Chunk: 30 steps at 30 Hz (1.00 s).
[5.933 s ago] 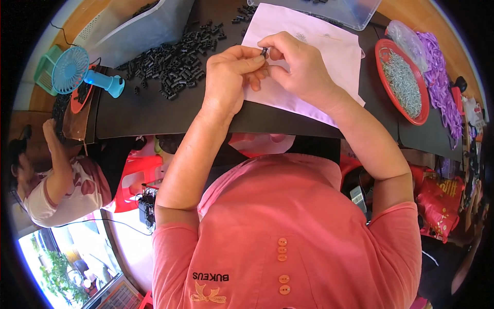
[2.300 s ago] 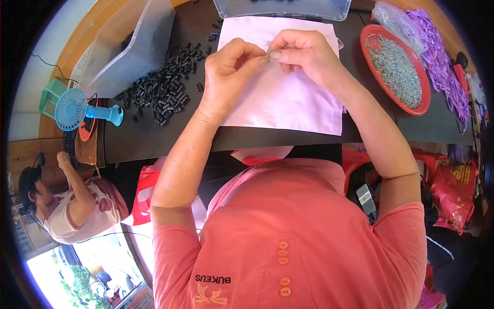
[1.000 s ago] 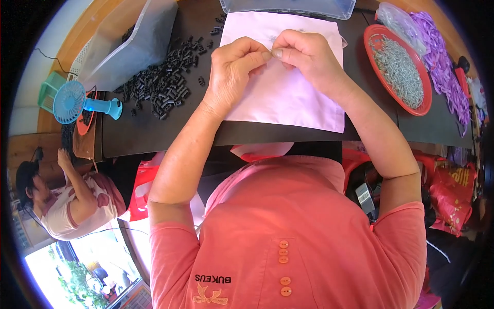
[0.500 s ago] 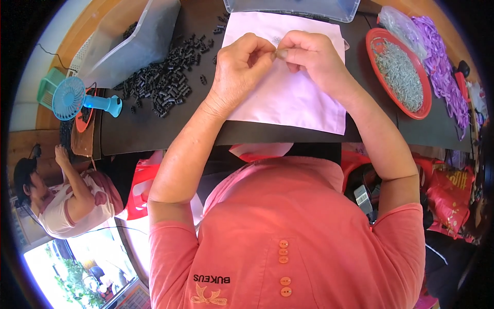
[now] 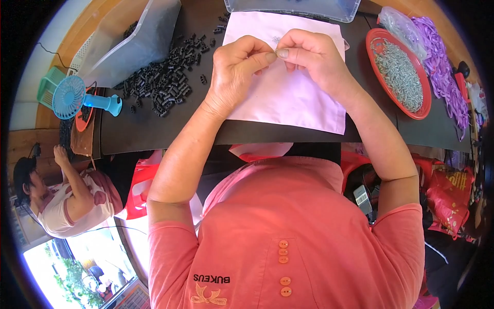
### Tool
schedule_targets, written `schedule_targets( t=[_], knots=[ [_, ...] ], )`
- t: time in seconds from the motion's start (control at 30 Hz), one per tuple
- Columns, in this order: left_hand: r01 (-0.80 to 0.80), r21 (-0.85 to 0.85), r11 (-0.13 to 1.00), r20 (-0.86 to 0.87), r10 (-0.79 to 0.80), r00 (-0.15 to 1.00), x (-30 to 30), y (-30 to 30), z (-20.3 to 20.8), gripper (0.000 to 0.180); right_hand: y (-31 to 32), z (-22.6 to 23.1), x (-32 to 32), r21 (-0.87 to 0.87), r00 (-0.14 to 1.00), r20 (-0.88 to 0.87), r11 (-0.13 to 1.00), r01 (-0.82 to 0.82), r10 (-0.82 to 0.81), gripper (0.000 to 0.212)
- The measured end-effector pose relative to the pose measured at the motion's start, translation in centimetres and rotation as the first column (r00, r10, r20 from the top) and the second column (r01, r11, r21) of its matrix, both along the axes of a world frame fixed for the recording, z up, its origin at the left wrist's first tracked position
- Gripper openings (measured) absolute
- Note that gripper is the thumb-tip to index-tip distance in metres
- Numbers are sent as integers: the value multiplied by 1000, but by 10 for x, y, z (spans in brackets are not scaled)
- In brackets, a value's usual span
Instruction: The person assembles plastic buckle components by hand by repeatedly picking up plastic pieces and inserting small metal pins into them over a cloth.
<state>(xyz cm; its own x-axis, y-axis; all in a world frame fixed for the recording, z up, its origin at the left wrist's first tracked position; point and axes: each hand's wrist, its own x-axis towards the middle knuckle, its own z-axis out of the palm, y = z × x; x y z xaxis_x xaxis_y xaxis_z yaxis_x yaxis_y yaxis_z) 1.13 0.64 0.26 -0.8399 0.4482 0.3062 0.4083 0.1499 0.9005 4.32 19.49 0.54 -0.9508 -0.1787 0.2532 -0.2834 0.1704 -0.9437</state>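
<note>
Above a pale pink cloth (image 5: 293, 110) on the dark table, my two hands meet at their fingertips. My left hand (image 5: 239, 67) is closed in a pinch, thumb against forefinger. My right hand (image 5: 314, 59) pinches in the same way, its thumb tip almost touching the left one. Whatever lies between the fingertips is too small to make out. Just beyond the fingers, a little cluster of small greyish pieces (image 5: 276, 39) rests on the cloth. To the left of my left hand spreads a heap of small black plastic parts (image 5: 163, 82).
A red basket (image 5: 371, 56) of small shiny metal pieces stands on the right, beside purple straps (image 5: 442, 72) and a clear plastic bag (image 5: 401, 31). Clear bins stand at the left (image 5: 123, 46) and back (image 5: 293, 6). A blue fan (image 5: 77, 98) and another person (image 5: 77, 201) are at left.
My left fingertips have shifted slightly, the thumb now lying flatter along the forefinger. My right hand stays nearly in place, still pinching.
</note>
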Motion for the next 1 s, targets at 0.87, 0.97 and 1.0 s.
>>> schedule_targets(
  t=[0.87,0.97,1.0],
  knots=[
    [-5,66,998,298,-15,955,-8,-4,8,16,3,-11,-7,29,986,-158,998,58,-53,10],
    [-183,-65,981,-2,183,983,-21,-7,-2,14,5,-13,-9,155,950,-281,971,181,-132,9],
    [-184,-65,981,-3,185,983,-24,-8,-6,14,5,-14,-9,163,951,-283,971,177,-126,9]
  ],
)
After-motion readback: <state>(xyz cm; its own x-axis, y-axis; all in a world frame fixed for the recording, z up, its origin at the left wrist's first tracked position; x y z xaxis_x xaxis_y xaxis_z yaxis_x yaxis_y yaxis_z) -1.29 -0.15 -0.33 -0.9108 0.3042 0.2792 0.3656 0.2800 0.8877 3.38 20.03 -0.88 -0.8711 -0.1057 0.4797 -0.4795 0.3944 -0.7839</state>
